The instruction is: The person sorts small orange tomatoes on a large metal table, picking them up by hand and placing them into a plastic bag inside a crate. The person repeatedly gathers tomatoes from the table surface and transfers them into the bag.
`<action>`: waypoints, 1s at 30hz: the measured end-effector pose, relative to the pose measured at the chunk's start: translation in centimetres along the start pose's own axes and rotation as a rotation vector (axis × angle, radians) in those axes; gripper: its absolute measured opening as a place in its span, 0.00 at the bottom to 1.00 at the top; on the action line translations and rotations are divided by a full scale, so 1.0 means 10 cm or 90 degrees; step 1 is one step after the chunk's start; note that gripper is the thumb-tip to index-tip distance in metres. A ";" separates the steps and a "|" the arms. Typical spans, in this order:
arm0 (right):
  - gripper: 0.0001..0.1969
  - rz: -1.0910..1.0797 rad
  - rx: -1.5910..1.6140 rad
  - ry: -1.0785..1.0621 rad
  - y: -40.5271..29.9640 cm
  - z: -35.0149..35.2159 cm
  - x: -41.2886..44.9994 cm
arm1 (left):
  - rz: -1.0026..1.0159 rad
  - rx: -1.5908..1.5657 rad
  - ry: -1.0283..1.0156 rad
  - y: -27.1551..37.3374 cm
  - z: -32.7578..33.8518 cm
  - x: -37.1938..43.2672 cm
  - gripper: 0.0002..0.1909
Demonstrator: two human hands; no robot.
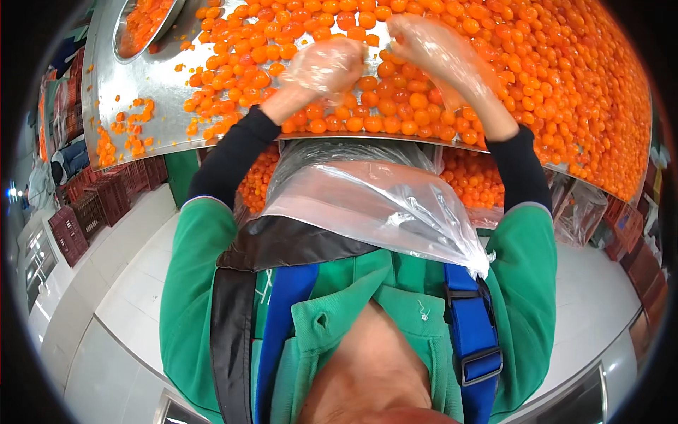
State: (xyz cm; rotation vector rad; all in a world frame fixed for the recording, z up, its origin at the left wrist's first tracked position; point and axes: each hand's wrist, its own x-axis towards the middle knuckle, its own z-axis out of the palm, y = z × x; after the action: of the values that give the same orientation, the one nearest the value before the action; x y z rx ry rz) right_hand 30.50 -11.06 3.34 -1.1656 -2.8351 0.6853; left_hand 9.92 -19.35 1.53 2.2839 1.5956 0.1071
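Note:
A broad layer of round orange egg yolks [529, 69] covers much of the stainless steel table [169, 111] before me. My left hand [331, 66], in a clear plastic glove, is curled just above the yolks at the middle. To its right my right hand [424, 42], gloved the same way, bends inward with its fingertips down by the yolks. A small gap with bare metal lies between the two hands. Whether either hand holds a yolk is hidden by the curled fingers and shiny plastic.
A metal bowl [145, 26] of orange pieces stands at the table's far left. Broken bits [132, 124] lie near the left edge. Under the table's front edge are more yolks [471, 177]. A plastic-covered apron [365, 196] spans my front. Crates [108, 191] line the left wall.

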 end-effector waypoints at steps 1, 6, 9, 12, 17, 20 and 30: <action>0.08 -0.011 0.163 0.053 -0.08 0.05 -0.14 | -0.052 -0.128 0.002 -0.07 -0.02 -0.01 0.07; 0.09 -0.036 0.136 0.007 -0.50 0.56 -0.48 | -0.111 -0.373 -0.013 -0.26 0.13 -0.04 0.11; 0.11 0.008 0.121 0.037 -0.44 0.68 -0.24 | 0.062 -0.183 0.073 -0.25 0.21 0.19 0.14; 0.14 0.055 0.384 0.137 -0.33 0.18 -0.68 | -0.030 -0.564 0.023 -0.13 0.08 0.24 0.13; 0.15 0.347 0.807 0.032 0.05 -0.14 -2.32 | -0.047 -0.898 -0.279 0.92 -0.09 0.31 0.14; 0.12 0.272 0.550 -0.016 0.31 -0.37 -2.69 | 0.401 -0.614 -0.229 1.62 0.13 0.37 0.20; 0.11 0.317 0.163 0.255 0.90 0.23 -1.40 | 0.427 -0.060 -0.097 1.22 0.34 1.80 0.15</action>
State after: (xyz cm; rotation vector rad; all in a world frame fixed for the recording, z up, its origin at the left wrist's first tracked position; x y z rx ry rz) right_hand 46.28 -15.72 -0.04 -1.7394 -2.0777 0.6991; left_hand 28.23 -7.23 -0.17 2.5781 0.6866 0.1621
